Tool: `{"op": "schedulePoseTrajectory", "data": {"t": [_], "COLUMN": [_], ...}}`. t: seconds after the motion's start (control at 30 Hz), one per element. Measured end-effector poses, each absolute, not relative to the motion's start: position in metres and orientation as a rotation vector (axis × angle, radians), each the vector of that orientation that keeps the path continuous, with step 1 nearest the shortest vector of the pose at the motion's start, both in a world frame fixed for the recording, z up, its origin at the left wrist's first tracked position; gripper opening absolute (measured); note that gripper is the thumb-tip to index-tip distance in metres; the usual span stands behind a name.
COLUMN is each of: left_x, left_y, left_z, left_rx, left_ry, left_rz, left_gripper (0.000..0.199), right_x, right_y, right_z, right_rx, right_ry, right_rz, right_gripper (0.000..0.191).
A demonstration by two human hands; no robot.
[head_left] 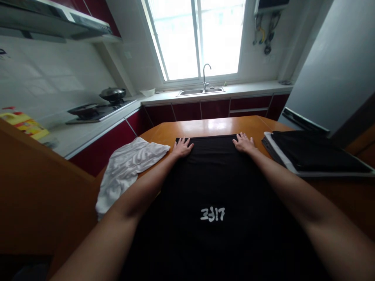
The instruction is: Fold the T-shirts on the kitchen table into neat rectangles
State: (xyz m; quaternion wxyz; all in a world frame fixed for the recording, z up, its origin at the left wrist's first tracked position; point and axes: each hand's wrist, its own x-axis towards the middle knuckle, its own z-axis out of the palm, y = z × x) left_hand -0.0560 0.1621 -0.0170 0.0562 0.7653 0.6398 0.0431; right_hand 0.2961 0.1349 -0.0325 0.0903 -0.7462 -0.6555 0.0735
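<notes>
A black T-shirt (211,175) lies spread over the wooden table, its straight edge toward the window and white lettering upside down near me. Flat on its far left corner rests my left hand (183,148), fingers spread. My right hand (244,143) presses on the far right corner, also with fingers apart. Both arms reach forward along the sides of the cloth. The near part of the garment runs out of the bottom of the view, dark and hard to make out.
A crumpled white cloth (125,168) lies on the table (211,125) at the left. Folded dark and light garments (319,152) are stacked at the right. Beyond are a sink (190,92) with a faucet (204,76), a stove (102,111) with pans, and a refrigerator (334,66).
</notes>
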Motion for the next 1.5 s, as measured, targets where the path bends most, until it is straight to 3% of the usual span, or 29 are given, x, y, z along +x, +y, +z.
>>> {"op": "schedulePoseTrajectory", "data": {"t": [0.27,0.43,0.57,0.77,1.07,1.27,1.43,1.5], "left_x": [-0.024,0.0,0.009,0.04,0.041,0.045,0.044,0.042], "left_y": [0.145,0.122,0.12,0.118,0.119,0.094,0.063,0.051], "left_z": [-0.007,-0.012,-0.008,-0.005,-0.012,-0.008,-0.005,0.006], "left_rx": [2.506,2.481,2.526,2.664,2.668,2.718,2.707,2.702], "left_ry": [1.833,1.646,1.64,1.282,1.283,1.413,1.317,1.337], "left_rz": [0.263,0.072,0.166,0.073,0.147,0.481,0.184,0.215], "left_gripper": [0.071,0.071,0.067,0.061,0.062,0.054,0.058,0.057], "right_x": [0.264,0.202,0.181,0.181,0.181,0.195,0.211,0.226], "right_y": [0.112,0.03,-0.029,-0.048,-0.11,-0.158,-0.204,-0.22], "right_z": [-0.017,-0.014,-0.02,-0.011,0.001,0.017,0.029,0.035], "right_rx": [-2.085,-1.752,-1.502,-1.429,-1.18,-1.061,-1.05,-1.168], "right_ry": [-1.923,-2.278,-2.502,-2.521,-2.633,-2.64,-2.548,-2.383], "right_rz": [0.047,0.233,0.329,0.293,0.52,0.72,0.678,0.59], "right_gripper": [0.063,0.066,0.073,0.07,0.073,0.067,0.055,0.047]}}
